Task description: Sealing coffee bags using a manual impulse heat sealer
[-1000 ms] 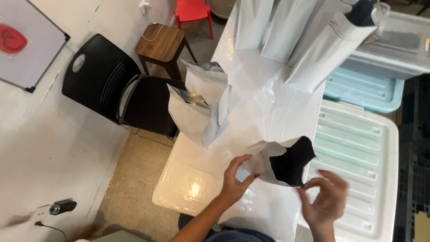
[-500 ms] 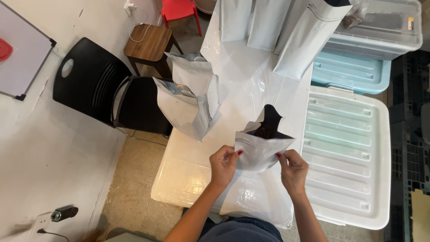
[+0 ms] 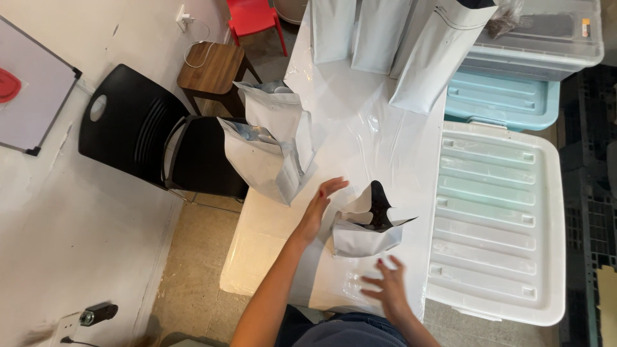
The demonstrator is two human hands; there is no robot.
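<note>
The small white pouch (image 3: 367, 226) stands open on the counter (image 3: 360, 138), between the two hands and touching neither. The left hand (image 3: 319, 209) is flat, its grip open, just beside the pouch. The right hand (image 3: 385, 286) has spread fingers, its grip open too, a little nearer the body. To keep the pouch up, I think both hands should stay close on each side, ready if it tips

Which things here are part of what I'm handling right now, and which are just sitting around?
In hand:
open white pouch, between left hand and right hand, neither gripping it
white table

Lying about:
two open pouches
black chair
wooden stool
white bin lid
</note>
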